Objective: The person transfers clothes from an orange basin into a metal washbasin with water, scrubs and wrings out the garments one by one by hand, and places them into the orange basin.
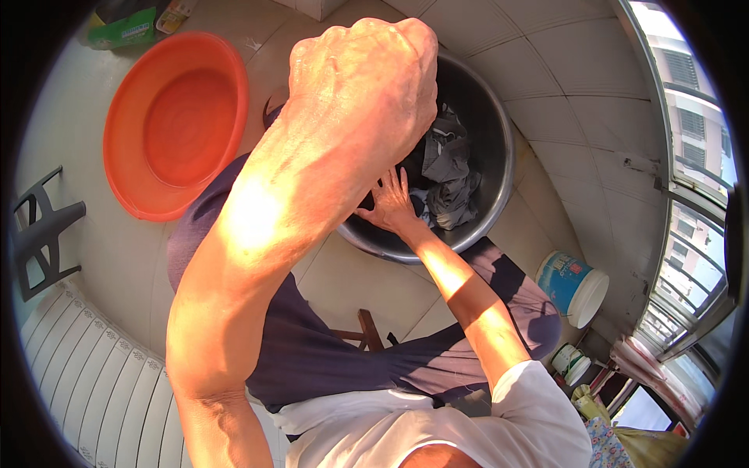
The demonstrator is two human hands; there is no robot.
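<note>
My left hand (366, 76) is raised close to the camera, wet and curled, with its knuckles up. Its fingers and palm face away, so anything in its grasp is hidden. Below it, a large dark basin (504, 126) with a shiny rim stands on the floor, partly covered by my left forearm. Grey cloth (449, 196) lies crumpled inside, along the right side. My right hand (393, 202) reaches into the basin's near part, fingers spread over dark contents, just left of the grey cloth.
An orange plastic basin (193, 126) stands on the tiled floor to the left. Beyond it lies a green package (123, 29). A dark plastic stool (47, 234) is at far left. On the right are a blue-and-white bucket (570, 286), a tiled wall (591, 126) and windows.
</note>
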